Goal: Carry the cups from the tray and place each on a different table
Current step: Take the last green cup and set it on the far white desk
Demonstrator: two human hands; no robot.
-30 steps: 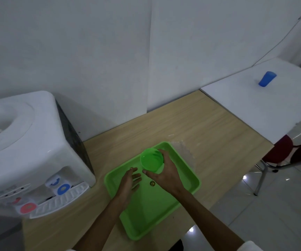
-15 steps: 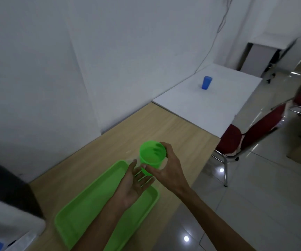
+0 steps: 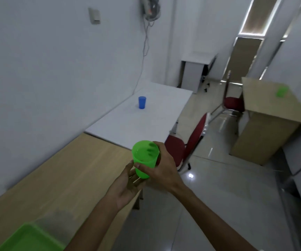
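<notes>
**Third cup in hand, two already placed**

Green cup (image 3: pixel 144 159) held upright at centre frame, off the tray (image 3: pixel 28 240), above the edge of the wooden desk (image 3: pixel 59 178). Right hand (image 3: pixel 161 171) wrapped round its side, fingers showing through the translucent wall. Left hand (image 3: pixel 128 185) spread flat and open just under the base, holding nothing itself.

Two deliveries apparently done: blue cup (image 3: pixel 142 102) upright on the white desk (image 3: pixel 146 122) at 12 o'clock, second green cup (image 3: pixel 281 91) on the far wooden desk (image 3: pixel 272 107) at 2 o'clock. One carry in progress; needs a desk without a cup, perhaps the small white one (image 3: pixel 196 59) at 1 o'clock.

Held cup looks empty, though a little clear liquid cannot be ruled out. Visible tray corner at 7 o'clock bare; rest out of view, so remaining cups unknown.
</notes>
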